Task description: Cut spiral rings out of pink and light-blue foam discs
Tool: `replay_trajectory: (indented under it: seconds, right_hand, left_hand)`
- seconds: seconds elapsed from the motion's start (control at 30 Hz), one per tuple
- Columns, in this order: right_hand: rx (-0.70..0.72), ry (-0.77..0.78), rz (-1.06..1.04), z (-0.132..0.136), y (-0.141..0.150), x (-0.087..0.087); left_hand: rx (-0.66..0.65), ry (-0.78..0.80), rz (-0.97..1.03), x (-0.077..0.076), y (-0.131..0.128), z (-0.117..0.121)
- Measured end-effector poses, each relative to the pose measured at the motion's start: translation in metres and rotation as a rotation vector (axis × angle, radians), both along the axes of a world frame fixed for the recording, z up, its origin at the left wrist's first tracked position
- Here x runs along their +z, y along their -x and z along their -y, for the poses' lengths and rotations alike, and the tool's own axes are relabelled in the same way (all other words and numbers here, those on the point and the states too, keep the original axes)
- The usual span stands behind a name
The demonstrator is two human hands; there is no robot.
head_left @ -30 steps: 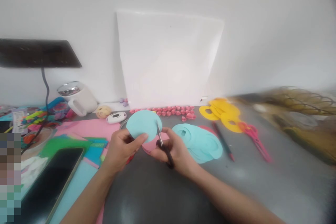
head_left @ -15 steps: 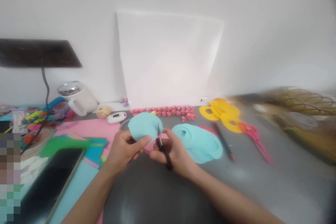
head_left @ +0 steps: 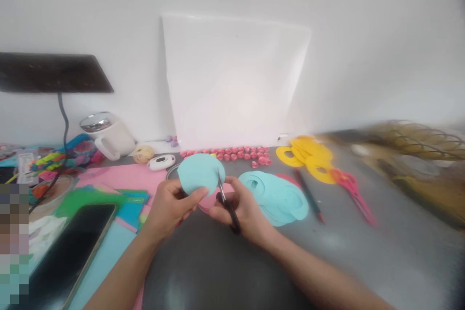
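A round light-blue paper disc [head_left: 198, 174] is pinched by its lower edge in my left hand [head_left: 176, 203], thumb on its face. My right hand [head_left: 241, 208] is closed around the black handles of a pair of scissors [head_left: 229, 210]. Their metal blades point up and lie against the right side of the disc. Beneath and behind the hands, pink paper [head_left: 210, 199] shows in part. Just right of my right hand lies a pile of light-blue paper rings [head_left: 279, 201].
Yellow paper rings [head_left: 310, 155], pink scissors [head_left: 354, 193] and a dark pencil [head_left: 310, 196] lie to the right. Small rolled pink pieces [head_left: 232, 154] line the back by a white board [head_left: 236, 82]. On the left are a phone [head_left: 72, 252], coloured sheets [head_left: 116, 179] and a white mug [head_left: 114, 138].
The disc has tilted and risen very slightly in my left hand. My right hand and the scissors have barely moved.
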State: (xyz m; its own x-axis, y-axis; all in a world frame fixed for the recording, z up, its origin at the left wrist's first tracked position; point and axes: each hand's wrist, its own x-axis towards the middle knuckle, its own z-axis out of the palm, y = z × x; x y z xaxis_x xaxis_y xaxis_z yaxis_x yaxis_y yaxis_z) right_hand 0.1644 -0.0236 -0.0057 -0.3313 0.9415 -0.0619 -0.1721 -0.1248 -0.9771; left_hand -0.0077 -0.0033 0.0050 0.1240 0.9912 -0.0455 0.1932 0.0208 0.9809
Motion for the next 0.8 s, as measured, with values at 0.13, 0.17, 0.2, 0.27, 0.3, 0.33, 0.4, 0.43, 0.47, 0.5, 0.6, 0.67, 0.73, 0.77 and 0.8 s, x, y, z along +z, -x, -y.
replay_trajectory:
  seconds: [0.13, 0.17, 0.2, 0.27, 0.3, 0.33, 0.4, 0.43, 0.47, 0.5, 0.6, 0.67, 0.73, 0.77, 0.8]
  right_hand:
    - [-0.003, 0.009, 0.034, 0.0005, -0.0012, 0.0003]
    - [-0.004, 0.013, 0.048, 0.0007, -0.0013, 0.0006]
    - [-0.008, 0.018, 0.064, 0.0008, -0.0013, 0.0009]
    - [-0.017, 0.021, 0.092, 0.0011, -0.001, 0.0017]
    - [-0.021, 0.018, 0.098, 0.0012, -0.0007, 0.0018]
    - [-0.022, 0.014, 0.098, 0.0013, -0.0002, 0.0016]
    - [-0.019, 0.0, 0.077, 0.0016, 0.0011, 0.0002]
    - [-0.014, -0.006, 0.064, 0.0017, 0.0018, -0.0008]
    - [-0.012, -0.011, 0.05, 0.0018, 0.0024, -0.0019]
    - [-0.007, -0.015, 0.036, 0.0017, 0.0029, -0.0029]
    - [-0.006, -0.023, 0.004, 0.0009, 0.0031, -0.0044]
    - [-0.013, -0.022, -0.003, 0.0, 0.0025, -0.0039]
    - [-0.011, -0.017, -0.003, -0.0009, 0.0017, -0.0029]
    - [-0.009, -0.016, -0.002, -0.0012, 0.0013, -0.0024]
    - [-0.007, -0.016, -0.001, -0.0014, 0.0009, -0.0021]
  left_hand:
    - [0.024, -0.02, 0.02, -0.0009, 0.0013, -0.0014]
    - [0.03, -0.024, 0.026, -0.001, 0.0015, -0.0017]
    - [0.034, -0.028, 0.031, -0.001, 0.0016, -0.0019]
    - [0.022, -0.031, 0.041, -0.0003, 0.0013, -0.0018]
    - [0.009, -0.027, 0.049, 0.0003, 0.0009, -0.0014]
    - [-0.006, -0.017, 0.057, 0.0008, 0.0005, -0.0009]
    - [-0.022, 0.01, 0.063, 0.0015, -0.0004, 0.0002]
    - [-0.018, 0.022, 0.061, 0.0015, -0.0007, 0.0007]
    - [-0.011, 0.027, 0.055, 0.0011, -0.001, 0.0009]
    - [-0.005, 0.027, 0.047, 0.0006, -0.0011, 0.001]
    - [-0.011, 0.011, 0.02, -0.0013, -0.0006, 0.0002]
    - [-0.024, 0.009, 0.007, -0.002, 0.0001, -0.0004]
    - [-0.028, 0.01, 0.002, -0.0022, 0.0008, -0.0007]
    - [-0.027, 0.01, 0.002, -0.0021, 0.001, -0.0007]
    - [-0.026, 0.009, 0.002, -0.002, 0.0012, -0.0007]
